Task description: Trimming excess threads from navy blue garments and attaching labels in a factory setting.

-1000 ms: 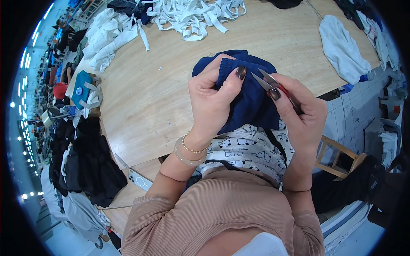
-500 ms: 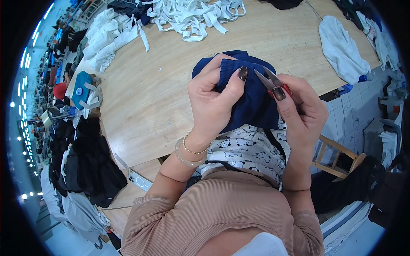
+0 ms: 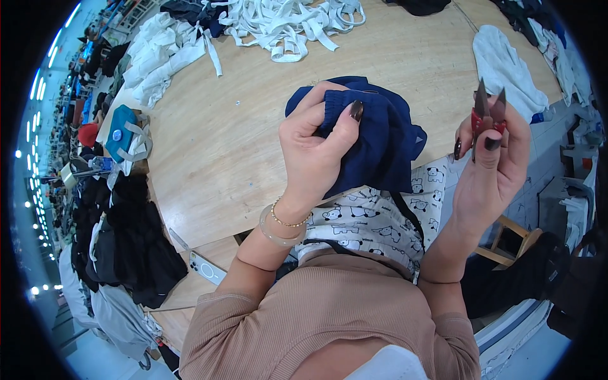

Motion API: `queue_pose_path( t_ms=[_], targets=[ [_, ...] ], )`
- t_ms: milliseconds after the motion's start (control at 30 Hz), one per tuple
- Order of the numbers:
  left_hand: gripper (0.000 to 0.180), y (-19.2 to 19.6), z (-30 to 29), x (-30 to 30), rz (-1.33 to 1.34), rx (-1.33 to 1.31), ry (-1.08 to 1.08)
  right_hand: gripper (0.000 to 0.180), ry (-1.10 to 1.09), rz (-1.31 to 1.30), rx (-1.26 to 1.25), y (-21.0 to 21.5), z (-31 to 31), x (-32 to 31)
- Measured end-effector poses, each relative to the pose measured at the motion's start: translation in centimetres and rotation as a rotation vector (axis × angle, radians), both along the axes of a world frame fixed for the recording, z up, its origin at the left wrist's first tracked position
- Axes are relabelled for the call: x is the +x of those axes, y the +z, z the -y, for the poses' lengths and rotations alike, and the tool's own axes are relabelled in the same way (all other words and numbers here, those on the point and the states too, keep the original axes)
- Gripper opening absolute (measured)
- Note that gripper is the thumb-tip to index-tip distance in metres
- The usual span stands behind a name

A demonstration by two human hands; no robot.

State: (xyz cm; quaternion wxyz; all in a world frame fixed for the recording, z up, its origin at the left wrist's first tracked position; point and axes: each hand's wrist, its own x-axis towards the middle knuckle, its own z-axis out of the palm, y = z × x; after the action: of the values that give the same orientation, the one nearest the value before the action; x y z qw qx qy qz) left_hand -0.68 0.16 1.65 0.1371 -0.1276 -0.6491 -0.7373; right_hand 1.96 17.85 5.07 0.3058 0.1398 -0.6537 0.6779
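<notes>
While the left hand [image 3: 316, 142] pinches one navy-blue gathered-edge cloth garment [image 3: 380, 145] over the near edge of the pale wooden tabletop [image 3: 215, 145], the right hand [image 3: 495, 168] holds one pair of red-handled metal snips [image 3: 483, 118], blades parted, well apart. Open room left of the garment.

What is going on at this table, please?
A person's left hand grips the gathered edge of a dark blue cloth. The right hand holds small red-handled snips apart from the cloth, off to the right, with the blades open. White strips lie in a heap at the far side of the wooden table.
</notes>
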Motion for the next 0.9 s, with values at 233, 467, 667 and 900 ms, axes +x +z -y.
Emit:
queue_pose_path(
  t_ms=[233,467,667,900],
  targets=[
    [0.007,-0.1,-0.2,-0.2,-0.021,-0.011,-0.035,0.042,-0.063,0.3,0.251,-0.3,0.8,-0.2],
    [0.009,0.3,-0.3,-0.4,0.019,-0.051,-0.067,0.012,-0.018,0.282,0.436,-0.4,1.0,-1.3],
    [0.012,-0.1,-0.4,-0.5,0.044,-0.146,-0.032,0.009,0.261,0.394,0.085,-0.9,0.3,-1.9],
    [0.012,-0.3,-1.0,-0.8,-0.081,-0.239,0.036,0.011,0.502,0.453,-0.344,-1.6,3.2,-1.7]
  ],
)
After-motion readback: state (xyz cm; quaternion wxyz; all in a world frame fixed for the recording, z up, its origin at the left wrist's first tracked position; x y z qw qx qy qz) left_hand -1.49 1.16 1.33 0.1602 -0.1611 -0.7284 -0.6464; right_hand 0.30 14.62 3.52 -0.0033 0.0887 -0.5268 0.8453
